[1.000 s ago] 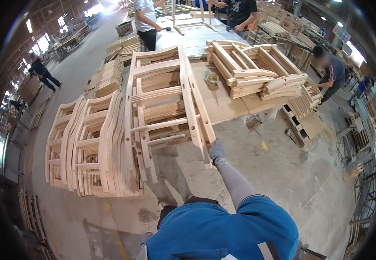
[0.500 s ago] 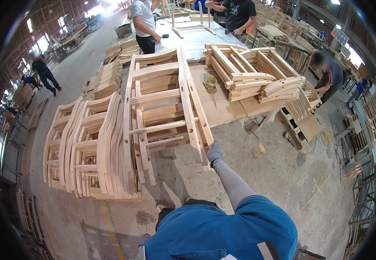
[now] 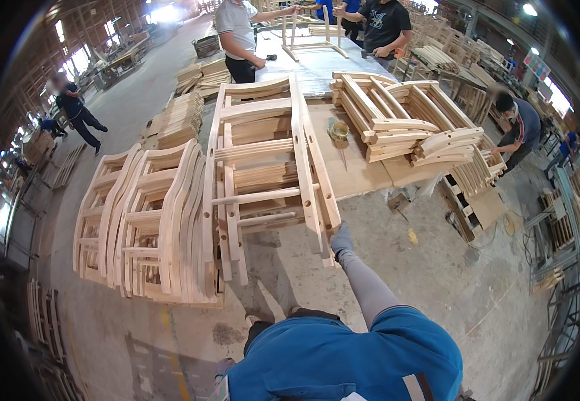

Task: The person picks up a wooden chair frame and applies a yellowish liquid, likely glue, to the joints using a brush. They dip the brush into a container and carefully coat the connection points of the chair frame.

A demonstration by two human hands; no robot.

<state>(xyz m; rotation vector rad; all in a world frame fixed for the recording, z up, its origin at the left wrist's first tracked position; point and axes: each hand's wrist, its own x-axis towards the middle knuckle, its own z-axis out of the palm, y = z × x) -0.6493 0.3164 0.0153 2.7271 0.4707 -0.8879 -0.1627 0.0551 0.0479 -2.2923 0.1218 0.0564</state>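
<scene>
- While my right hand (image 3: 342, 239) has hold of a post (image 3: 331, 210), its gloved fingers are curled about the lower end; thumb position not readable.
- Post is at the right side of the frames (image 3: 258, 109), which lie overlapped straight ahead of me, lower ends toward my body. Which layer it belongs to, I cannot tell.
- My left hand (image 3: 224, 365) shows only as a small grey patch beside my blue shirt (image 3: 370, 354), low in view; state of its fingers cannot be told.
- Left of the frames: a stack (image 3: 171, 227) of similar curved pieces, close-packed side by side.
- Beyond that stack: slats (image 3: 178, 123), piled.
- Right of the frames: worktop (image 3: 370, 175) with brown board on top, bearing a cup (image 3: 339, 130) and a pile (image 3: 407, 125) of jointed wooden pieces.
- Farther back: an upright assembly (image 3: 317, 45) on a pale surface (image 3: 270, 67), between a co-worker in white (image 3: 236, 27) and one in black (image 3: 387, 30).
- Far right: another co-worker (image 3: 524, 127), bent forward over wood.
</scene>
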